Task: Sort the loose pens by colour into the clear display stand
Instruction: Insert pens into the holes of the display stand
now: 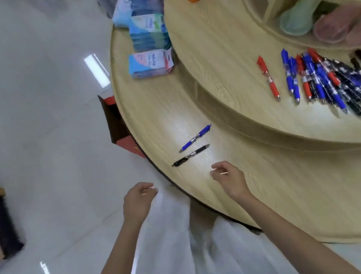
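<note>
Head view looks down on a round wooden display table with stepped tiers. On the lower tier, near its outer edge, two loose pens lie side by side without touching: a blue pen and, closer to the person, a black pen, both slanting the same way. The right hand is over this tier just beside the black pen, fingers loosely curled with nothing in them. The left hand hangs past the tier's edge, above the floor, likewise loosely curled and holding nothing. On the middle tier, toward its front edge, a single red pen lies a little apart from a pile of pens in blue, red and black, fanned out and overlapping. Blue packets are stacked at the far edge of the lower tier. A red and brown bag sits on the floor beside the table's rim
</note>
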